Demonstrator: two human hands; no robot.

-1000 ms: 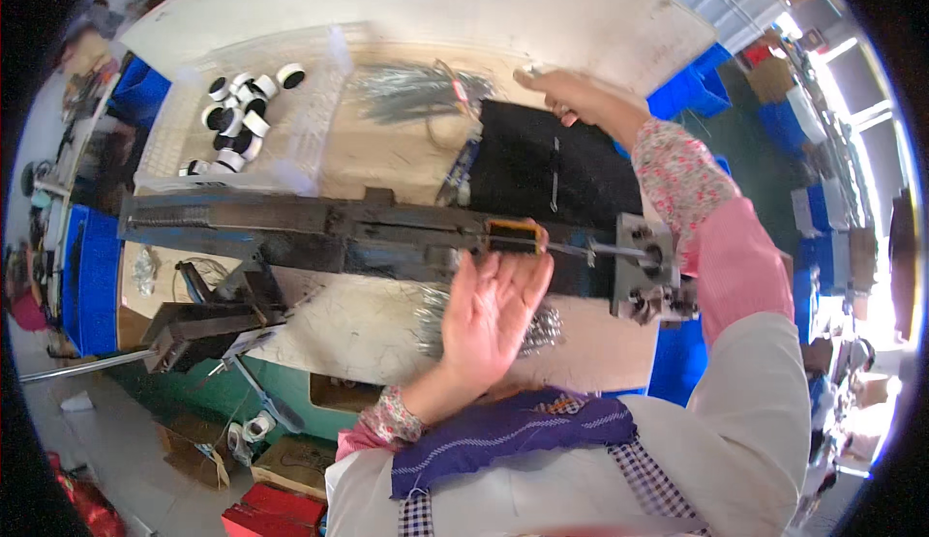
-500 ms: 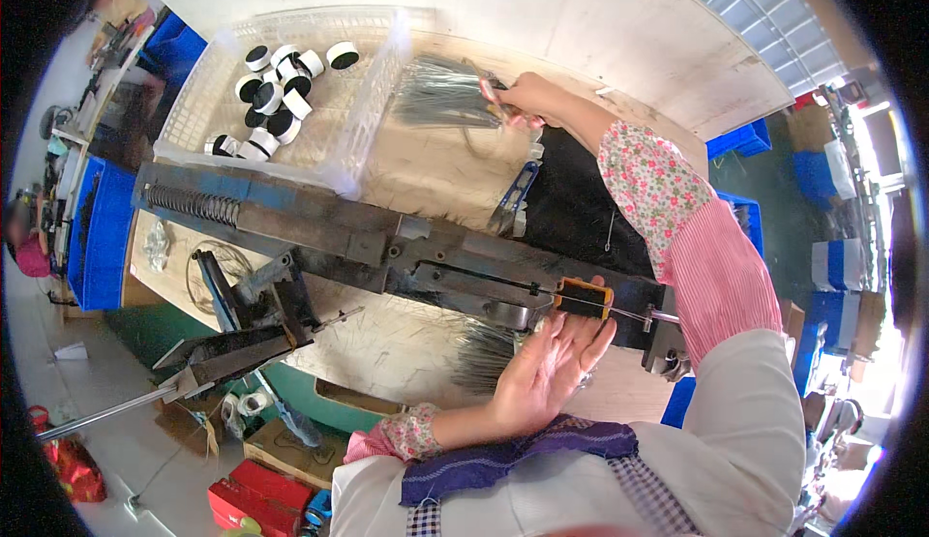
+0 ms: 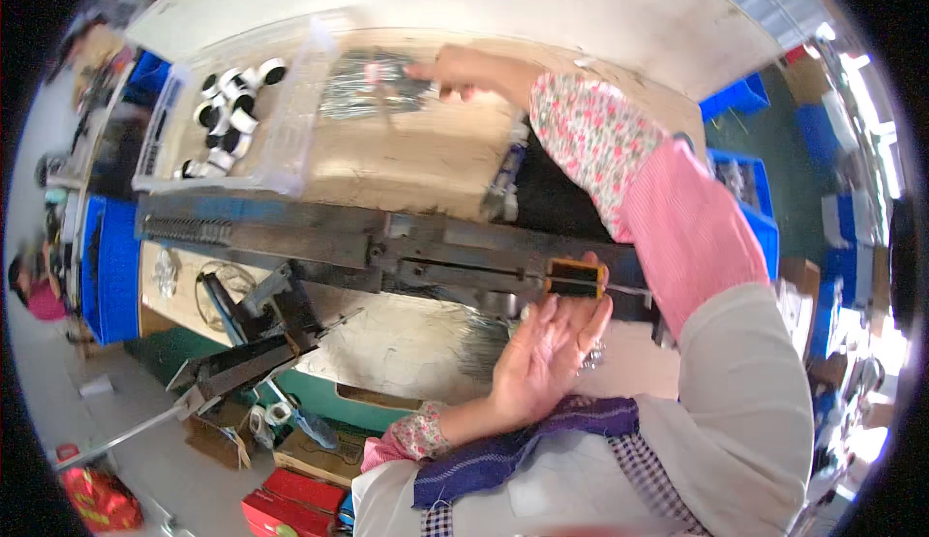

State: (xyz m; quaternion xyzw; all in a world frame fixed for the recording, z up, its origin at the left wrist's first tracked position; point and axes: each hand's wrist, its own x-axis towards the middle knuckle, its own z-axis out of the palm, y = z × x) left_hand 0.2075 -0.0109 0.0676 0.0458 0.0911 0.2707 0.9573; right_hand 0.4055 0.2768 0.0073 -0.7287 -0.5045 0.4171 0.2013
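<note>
The right hand (image 3: pixel 455 68) pinches thin metal rods (image 3: pixel 373 92) on the counter (image 3: pixel 406 160) beyond the dark machine bar (image 3: pixel 387 247). The left hand (image 3: pixel 542 358), fingers spread, rests just below the bar's orange block (image 3: pixel 576 278).

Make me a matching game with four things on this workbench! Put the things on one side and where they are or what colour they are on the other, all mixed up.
Things:
1. black and white rolls
2. bundle of thin metal rods
3. small orange block
4. long dark metal machine

Places or colours:
A. under the right hand, at the far side of the bench
B. lying across the bench from side to side
C. inside a clear plastic tray
D. just above the left hand

Pairs: 1-C, 2-A, 3-D, 4-B
</note>
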